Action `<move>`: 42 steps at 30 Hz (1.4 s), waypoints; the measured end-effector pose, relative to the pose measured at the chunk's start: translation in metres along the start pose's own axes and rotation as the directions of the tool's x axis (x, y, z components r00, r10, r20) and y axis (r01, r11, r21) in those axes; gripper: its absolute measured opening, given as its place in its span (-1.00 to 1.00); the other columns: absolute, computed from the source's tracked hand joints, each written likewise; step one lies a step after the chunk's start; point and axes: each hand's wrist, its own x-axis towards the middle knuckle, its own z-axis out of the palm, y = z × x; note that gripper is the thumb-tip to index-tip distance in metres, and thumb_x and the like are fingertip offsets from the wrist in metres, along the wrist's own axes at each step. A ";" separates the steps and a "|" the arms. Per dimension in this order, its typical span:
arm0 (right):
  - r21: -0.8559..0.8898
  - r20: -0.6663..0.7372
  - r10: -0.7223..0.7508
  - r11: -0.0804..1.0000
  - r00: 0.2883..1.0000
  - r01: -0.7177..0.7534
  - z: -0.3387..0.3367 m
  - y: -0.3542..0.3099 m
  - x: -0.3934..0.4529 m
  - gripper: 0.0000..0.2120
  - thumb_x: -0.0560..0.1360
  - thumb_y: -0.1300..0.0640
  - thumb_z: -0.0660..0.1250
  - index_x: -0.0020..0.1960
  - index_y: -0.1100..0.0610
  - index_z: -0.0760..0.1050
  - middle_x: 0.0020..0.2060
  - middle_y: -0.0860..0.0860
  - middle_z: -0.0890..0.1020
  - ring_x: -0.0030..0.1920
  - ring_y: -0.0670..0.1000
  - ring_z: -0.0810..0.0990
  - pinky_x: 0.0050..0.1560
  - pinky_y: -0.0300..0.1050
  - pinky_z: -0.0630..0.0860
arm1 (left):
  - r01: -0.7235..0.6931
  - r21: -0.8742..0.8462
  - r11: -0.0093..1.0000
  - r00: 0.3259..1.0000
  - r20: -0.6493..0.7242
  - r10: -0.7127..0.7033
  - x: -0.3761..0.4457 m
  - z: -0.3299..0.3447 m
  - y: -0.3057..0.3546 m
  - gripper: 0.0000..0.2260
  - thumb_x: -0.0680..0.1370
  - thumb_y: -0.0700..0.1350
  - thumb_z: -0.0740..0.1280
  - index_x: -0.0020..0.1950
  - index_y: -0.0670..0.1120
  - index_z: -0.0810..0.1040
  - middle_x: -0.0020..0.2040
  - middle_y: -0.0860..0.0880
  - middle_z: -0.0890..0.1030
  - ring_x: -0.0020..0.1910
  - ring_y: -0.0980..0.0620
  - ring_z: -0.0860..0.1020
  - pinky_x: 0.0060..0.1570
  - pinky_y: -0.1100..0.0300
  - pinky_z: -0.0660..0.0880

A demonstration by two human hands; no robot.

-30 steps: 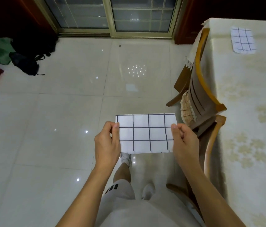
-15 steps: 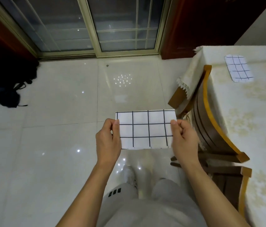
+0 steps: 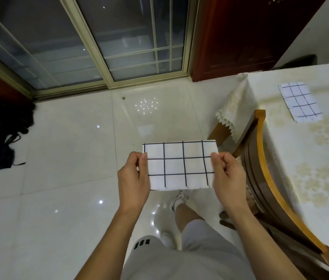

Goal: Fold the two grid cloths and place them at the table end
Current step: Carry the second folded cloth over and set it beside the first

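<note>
A folded white cloth with a black grid (image 3: 179, 165) is held flat in the air above the floor, in front of me. My left hand (image 3: 133, 178) pinches its left edge and my right hand (image 3: 228, 178) pinches its right edge. A second folded grid cloth (image 3: 300, 102) lies on the table (image 3: 311, 158) near its far end, at the right of the view. The held cloth is left of the table, apart from it.
A wooden chair (image 3: 268, 178) stands pushed against the table's left side, close to my right arm. The table's cream cloth hangs over the far corner (image 3: 234, 106). Dark bags (image 3: 1, 138) lie on the tiled floor at the left. A glass sliding door (image 3: 119, 47) is ahead.
I have walked forward along the table, so the door and the table's far end are nearer. Both hands still hold the folded cloth the same way.
</note>
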 end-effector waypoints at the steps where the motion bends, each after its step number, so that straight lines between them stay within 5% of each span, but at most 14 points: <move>1: 0.000 -0.007 0.006 1.000 1.000 -0.006 0.002 0.000 0.015 -0.68 0.64 0.03 0.23 -0.26 0.11 0.37 -0.48 -0.02 0.33 -0.45 -0.09 0.27 -0.41 0.01 0.29 | -0.007 0.011 1.000 1.000 0.003 0.007 0.015 0.007 0.004 -0.76 0.68 -0.04 0.17 -0.16 -0.07 0.45 -0.35 -0.13 0.49 -0.44 0.13 0.32 -0.45 0.28 0.27; 7: 0.036 -0.074 0.048 0.998 0.996 -0.045 -0.003 -0.010 0.112 -0.73 0.65 0.06 0.24 -0.21 0.11 0.45 -0.47 0.04 0.37 -0.44 -0.10 0.30 -0.40 -0.17 0.28 | -0.032 0.063 0.998 0.999 0.034 0.030 0.103 0.059 0.043 -0.75 0.68 -0.04 0.16 -0.14 -0.10 0.46 -0.34 -0.18 0.52 -0.42 0.07 0.37 -0.44 0.21 0.32; 11: 0.069 -0.110 0.081 0.995 0.991 -0.074 -0.020 -0.019 0.167 -0.78 0.64 0.06 0.24 -0.12 0.13 0.52 -0.40 0.20 0.51 -0.41 0.00 0.39 -0.37 -0.08 0.36 | -0.067 0.052 0.996 0.995 0.074 0.063 0.148 0.096 0.076 -0.75 0.68 -0.03 0.16 -0.16 -0.07 0.44 -0.38 -0.08 0.47 -0.42 0.10 0.38 -0.44 0.29 0.30; 14: 0.073 -0.150 0.093 0.994 0.984 -0.083 -0.031 -0.020 0.199 -0.76 0.65 0.07 0.24 -0.14 0.16 0.51 -0.49 0.05 0.40 -0.45 -0.09 0.31 -0.43 -0.22 0.29 | -0.092 0.039 0.995 0.990 0.108 0.087 0.175 0.121 0.095 -0.75 0.68 -0.03 0.16 -0.17 -0.04 0.44 -0.38 -0.01 0.46 -0.40 0.15 0.39 -0.41 0.33 0.32; 18: 0.062 -0.205 0.147 0.989 0.968 -0.137 -0.042 -0.008 0.233 -0.68 0.62 -0.12 0.19 -0.14 0.08 0.49 -0.40 0.13 0.53 -0.37 0.10 0.51 -0.31 0.05 0.49 | -0.130 0.040 0.991 0.981 0.150 0.123 0.206 0.151 0.115 -0.75 0.68 -0.04 0.16 -0.15 -0.08 0.46 -0.36 0.05 0.49 -0.39 0.18 0.45 -0.43 0.36 0.34; 21: 0.100 -0.256 0.179 0.982 0.950 -0.158 -0.054 -0.003 0.251 -0.71 0.63 -0.08 0.20 -0.13 0.08 0.49 -0.29 0.24 0.59 -0.25 0.27 0.55 -0.28 0.19 0.52 | -0.185 0.039 0.982 0.965 0.195 0.174 0.225 0.174 0.128 -0.75 0.68 -0.02 0.16 -0.14 -0.09 0.46 -0.35 -0.06 0.50 -0.38 0.06 0.44 -0.42 0.21 0.38; 25: 0.117 -0.338 0.227 0.973 0.913 -0.198 -0.073 0.006 0.272 -0.76 0.65 -0.02 0.21 -0.11 0.04 0.53 -0.30 0.15 0.63 -0.25 0.17 0.59 -0.25 0.17 0.55 | -0.247 0.037 0.968 0.929 0.295 0.225 0.246 0.211 0.147 -0.77 0.68 -0.03 0.16 -0.10 -0.10 0.47 -0.31 0.05 0.54 -0.33 0.16 0.51 -0.45 0.30 0.40; 31: 0.171 -0.478 0.337 0.941 0.811 -0.291 -0.098 0.023 0.296 -0.79 0.65 0.05 0.21 -0.12 0.06 0.51 -0.34 -0.06 0.61 -0.31 -0.18 0.59 -0.41 -0.32 0.45 | -0.358 0.001 0.934 0.812 0.493 0.312 0.280 0.280 0.173 -0.84 0.67 -0.04 0.17 -0.04 -0.06 0.46 -0.20 0.15 0.57 -0.17 0.29 0.58 -0.36 0.39 0.51; 35: 0.226 -0.575 0.408 0.912 0.709 -0.342 -0.117 0.025 0.312 -0.76 0.66 0.10 0.21 -0.14 0.16 0.50 -0.45 -0.03 0.50 -0.48 -0.18 0.48 -0.52 -0.43 0.32 | -0.427 -0.054 0.903 0.701 0.611 0.368 0.300 0.331 0.195 -0.82 0.67 -0.05 0.16 -0.06 -0.07 0.48 -0.24 0.12 0.56 -0.20 0.27 0.57 -0.38 0.41 0.47; 42: 0.352 -0.689 0.526 0.844 0.498 -0.404 -0.135 0.027 0.344 -0.73 0.65 0.10 0.20 -0.14 0.23 0.48 -0.39 0.03 0.53 -0.44 -0.19 0.54 -0.51 -0.44 0.37 | -0.481 -0.167 0.861 0.476 0.774 0.417 0.332 0.406 0.236 -0.82 0.66 -0.08 0.18 -0.11 -0.05 0.48 -0.34 0.11 0.54 -0.33 0.17 0.54 -0.48 0.34 0.40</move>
